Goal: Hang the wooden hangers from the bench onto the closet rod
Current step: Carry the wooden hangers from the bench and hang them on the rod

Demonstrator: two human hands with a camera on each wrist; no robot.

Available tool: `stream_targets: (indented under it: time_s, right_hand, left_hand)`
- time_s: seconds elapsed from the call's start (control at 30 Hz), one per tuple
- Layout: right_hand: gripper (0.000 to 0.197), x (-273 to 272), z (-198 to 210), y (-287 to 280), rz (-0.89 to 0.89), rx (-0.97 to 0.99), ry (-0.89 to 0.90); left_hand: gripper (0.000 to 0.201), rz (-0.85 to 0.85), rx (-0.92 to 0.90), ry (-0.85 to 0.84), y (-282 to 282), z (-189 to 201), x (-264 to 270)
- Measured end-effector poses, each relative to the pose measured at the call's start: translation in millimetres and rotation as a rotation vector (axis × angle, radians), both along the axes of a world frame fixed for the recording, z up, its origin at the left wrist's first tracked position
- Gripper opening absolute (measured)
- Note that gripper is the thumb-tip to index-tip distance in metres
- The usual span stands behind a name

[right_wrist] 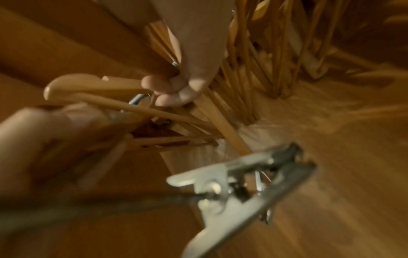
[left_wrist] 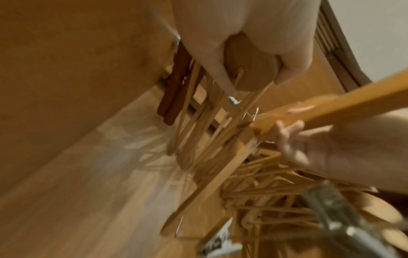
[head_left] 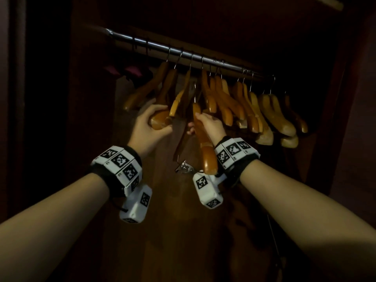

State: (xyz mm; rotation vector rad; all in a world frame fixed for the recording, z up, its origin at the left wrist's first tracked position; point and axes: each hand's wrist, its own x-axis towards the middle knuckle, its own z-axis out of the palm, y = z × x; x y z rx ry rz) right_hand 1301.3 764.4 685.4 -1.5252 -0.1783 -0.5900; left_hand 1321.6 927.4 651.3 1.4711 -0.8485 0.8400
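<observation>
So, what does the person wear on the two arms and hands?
Both forearms and hands are bare, with no sleeves or gloves. Each wrist has a black band with white blocks printed with black-and-white square markers, and a white camera box with similar markers hangs under it.

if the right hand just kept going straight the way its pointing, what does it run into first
Probably the hung wooden hangers just above the right hand, which grips a hanger and points up toward the closet rod. Depth is unclear in the dark.

no readable text, only coded square markers on wristbands [head_left: 120, 161]
</observation>
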Motion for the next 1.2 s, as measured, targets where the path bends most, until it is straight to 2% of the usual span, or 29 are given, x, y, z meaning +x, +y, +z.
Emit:
stream_targets:
  time_s: [0.23, 0.43, 0.67, 0.8, 0.87, 0.93, 1.07, 1.2]
  right_hand:
    - [0.043, 0.2, 12.5, 21.5, 0.031, 0.186, -0.043]
    - [0.049, -7.5, 38.1, 21.3, -0.021, 0.133, -0.039]
    - [0.043, 3.7, 66.9, 12.4, 0.027, 0.157, 0.068]
    - [0.011, 13.9, 78.9, 13.0, 0.081, 0.24, -0.01]
    - [0.012, 18.9, 87.9, 13.4, 0.059, 0.222, -0.044]
    - [0.023, 25.8, 96.2, 12.9, 0.025, 0.205, -0.083]
    - [0.015, 38.1, 102.8, 6.8, 0.012, 0.192, -0.134]
    - [0.021, 51.3, 103.8, -0.2, -0.031, 0.168, -0.127]
  left_hand:
    - [0.044, -0.016, -0.005, -0.054, 5.4, 2.6, -3.9]
    - [0.046, 0.033, -0.016, -0.039, 10.1, 5.4, -1.5]
    - [0.044, 0.057, -0.03, 0.025, 13.7, 6.7, 4.1]
    - [0.049, 0.035, -0.026, 0.038, 14.0, 5.7, 5.7]
    - [0.05, 0.05, -0.028, 0.027, 14.4, 4.4, 7.3]
    - [0.052, 0.097, -0.024, 0.003, 14.4, 2.5, 10.4]
    - [0.052, 0.12, -0.02, 0.005, 14.9, 0.7, 12.9]
    - [0.046, 0.183, -0.01, -0.023, 15.1, -0.3, 15.0]
